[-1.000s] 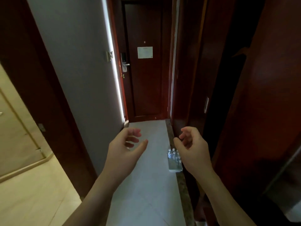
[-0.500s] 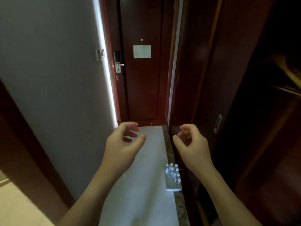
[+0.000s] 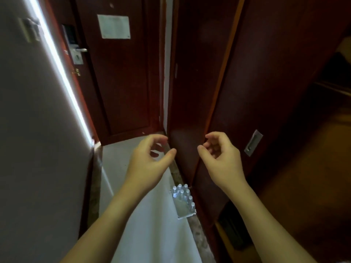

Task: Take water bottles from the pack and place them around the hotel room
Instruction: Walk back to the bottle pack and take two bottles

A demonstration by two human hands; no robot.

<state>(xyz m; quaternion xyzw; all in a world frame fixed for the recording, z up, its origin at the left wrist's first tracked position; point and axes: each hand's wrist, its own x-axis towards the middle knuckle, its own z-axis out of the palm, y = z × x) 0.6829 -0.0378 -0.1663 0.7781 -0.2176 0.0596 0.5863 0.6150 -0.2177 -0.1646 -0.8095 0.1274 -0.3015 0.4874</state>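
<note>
A shrink-wrapped pack of small water bottles (image 3: 182, 201) with white caps stands on the pale floor against the dark wooden wardrobe, below and between my two hands. My left hand (image 3: 150, 164) hovers above the floor, fingers curled and apart, holding nothing. My right hand (image 3: 221, 160) is raised level with it in front of the wardrobe door, fingers also loosely curled and empty. Neither hand touches the pack.
A narrow entry corridor: the grey wall (image 3: 38, 130) on the left, the dark red room door (image 3: 117, 78) with a lock and handle (image 3: 76, 52) ahead, the wardrobe sliding door (image 3: 266, 92) with a recessed metal pull (image 3: 253, 142) on the right. Pale floor (image 3: 148, 234) runs underfoot.
The view has moved forward and tilted down; the door and wardrobe are closer and the bottle pack sits lower, nearer to me. Both hands keep the same open pose.
</note>
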